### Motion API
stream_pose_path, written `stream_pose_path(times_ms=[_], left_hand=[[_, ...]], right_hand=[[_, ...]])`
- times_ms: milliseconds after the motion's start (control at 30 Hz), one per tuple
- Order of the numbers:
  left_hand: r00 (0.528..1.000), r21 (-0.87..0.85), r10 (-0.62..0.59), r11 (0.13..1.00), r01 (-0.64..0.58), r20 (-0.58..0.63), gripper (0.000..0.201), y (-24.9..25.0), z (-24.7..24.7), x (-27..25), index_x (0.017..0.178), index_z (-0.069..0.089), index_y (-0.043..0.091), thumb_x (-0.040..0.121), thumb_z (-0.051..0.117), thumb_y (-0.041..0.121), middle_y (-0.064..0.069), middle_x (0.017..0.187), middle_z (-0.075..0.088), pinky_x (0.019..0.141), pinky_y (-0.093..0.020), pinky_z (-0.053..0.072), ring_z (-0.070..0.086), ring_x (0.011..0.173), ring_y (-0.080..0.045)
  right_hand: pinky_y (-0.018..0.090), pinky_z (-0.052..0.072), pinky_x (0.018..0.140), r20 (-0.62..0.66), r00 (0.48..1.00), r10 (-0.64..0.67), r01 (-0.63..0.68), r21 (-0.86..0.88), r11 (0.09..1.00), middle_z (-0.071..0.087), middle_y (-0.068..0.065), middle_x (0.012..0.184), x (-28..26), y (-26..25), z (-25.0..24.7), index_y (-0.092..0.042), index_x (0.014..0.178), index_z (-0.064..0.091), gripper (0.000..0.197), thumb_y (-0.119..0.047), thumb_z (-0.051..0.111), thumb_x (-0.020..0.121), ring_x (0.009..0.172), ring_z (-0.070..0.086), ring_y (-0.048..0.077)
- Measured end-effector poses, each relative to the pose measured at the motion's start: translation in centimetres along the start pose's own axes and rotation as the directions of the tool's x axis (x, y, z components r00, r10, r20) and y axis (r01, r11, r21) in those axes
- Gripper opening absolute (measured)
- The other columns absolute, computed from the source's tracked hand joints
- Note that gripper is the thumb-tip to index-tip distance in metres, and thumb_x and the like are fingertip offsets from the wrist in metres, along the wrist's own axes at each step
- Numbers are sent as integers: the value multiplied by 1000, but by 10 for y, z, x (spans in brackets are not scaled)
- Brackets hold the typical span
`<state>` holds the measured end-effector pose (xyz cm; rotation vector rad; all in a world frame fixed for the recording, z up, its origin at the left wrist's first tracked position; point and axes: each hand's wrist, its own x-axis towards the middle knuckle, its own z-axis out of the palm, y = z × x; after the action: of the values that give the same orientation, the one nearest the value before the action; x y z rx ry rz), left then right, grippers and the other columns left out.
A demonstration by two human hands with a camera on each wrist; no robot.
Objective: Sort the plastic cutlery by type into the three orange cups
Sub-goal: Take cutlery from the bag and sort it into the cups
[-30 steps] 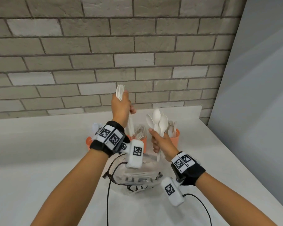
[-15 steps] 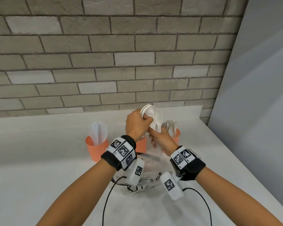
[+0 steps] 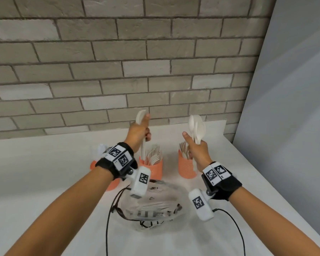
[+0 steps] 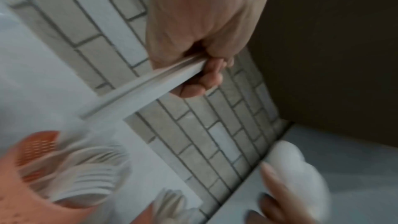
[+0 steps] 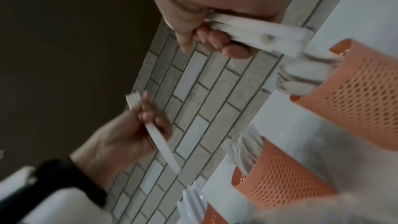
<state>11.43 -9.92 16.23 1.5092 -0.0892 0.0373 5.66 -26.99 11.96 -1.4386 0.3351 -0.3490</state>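
Three orange mesh cups stand in a row near the brick wall. The left cup (image 3: 110,183) is mostly hidden behind my left wrist and holds upright white pieces. The middle cup (image 3: 152,166) holds forks, the right cup (image 3: 187,168) spoons. My left hand (image 3: 139,131) grips a small stack of white cutlery (image 3: 141,117) upright above the middle cup; its type is unclear. My right hand (image 3: 197,151) grips a bunch of white spoons (image 3: 197,125) upright above the right cup. The right wrist view shows the spoon handles (image 5: 258,34) beside the spoon cup (image 5: 355,94).
A clear plastic container (image 3: 151,209) with more white cutlery sits on the white table (image 3: 44,182) in front of the cups, with black cables over it. A grey wall (image 3: 284,126) borders the table on the right.
Half a second ago both hands met at the spoon bunch. They have since drawn apart: the left hand went left and up with its stack, the right hand rose with the spoons.
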Motion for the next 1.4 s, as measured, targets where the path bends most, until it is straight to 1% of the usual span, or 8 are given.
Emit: stream_pose_path(times_ms=[333,467,633,800,967,1067,1200,1400], left_hand=[[962,7,-94,995,99,-257,47,-69,-8,32,58,44,11,94,48,41,-6,55,46,63,-28,39,43,51,-16],[972,75,-16,997,35,-236,10,-93,-3,35,82,59,12,88,63,19,-3,67,58,76,-36,48,55,63,-19],[953,329,219,933,-142,-209,20,-106,3,30,85,61,13,86,50,-5,-1,89,59,71,-10,45,54,78,-9],[937,560,308,811,-168,-165,27,-114,7,27,109,62,-2,98,40,9,-17,116,51,92,-22,35,54,101,-24],[980,785,156,620,-2,-121,45,-121,14,25,116,52,-6,102,24,26,-20,128,52,105,-39,33,44,123,-33],[993,867,78,497,42,-93,63,-120,19,20,148,17,2,100,23,42,-13,157,14,118,-42,8,12,146,-27],[999,950,11,312,28,-33,66,-122,23,15,149,0,4,100,22,41,-11,159,0,118,-47,0,0,148,-25],[994,889,-88,446,100,-68,71,-85,25,3,149,-1,3,98,20,48,-18,158,1,119,-46,3,1,147,-30]], right_hand=[[15,28,35,-161,987,8,12,121,993,33,0,49,26,3,-32,-17,63,46,32,-29,68,83,30,31,2],[20,31,39,-197,980,-1,20,98,995,35,2,51,35,8,-34,-15,64,45,30,-24,63,87,30,34,4],[24,33,47,-227,974,-23,48,105,993,41,-9,37,43,18,-24,-16,61,43,32,-22,60,88,29,38,1],[16,38,41,-217,974,-59,87,119,989,47,-12,37,43,20,-16,-16,62,45,32,-24,59,90,32,45,-1],[13,37,39,-205,975,-83,113,139,984,47,-11,39,44,19,-17,-15,64,46,30,-23,58,91,32,45,0],[17,38,42,-208,974,-92,122,137,983,44,-7,44,45,21,-20,-15,65,47,29,-23,58,91,33,45,0],[18,38,47,-216,970,-112,139,117,983,43,-2,49,49,24,-24,-16,63,46,31,-23,57,91,34,45,0],[17,42,46,-172,972,-161,175,71,982,46,-3,41,55,23,-25,-13,56,45,39,-24,54,93,35,44,3]])
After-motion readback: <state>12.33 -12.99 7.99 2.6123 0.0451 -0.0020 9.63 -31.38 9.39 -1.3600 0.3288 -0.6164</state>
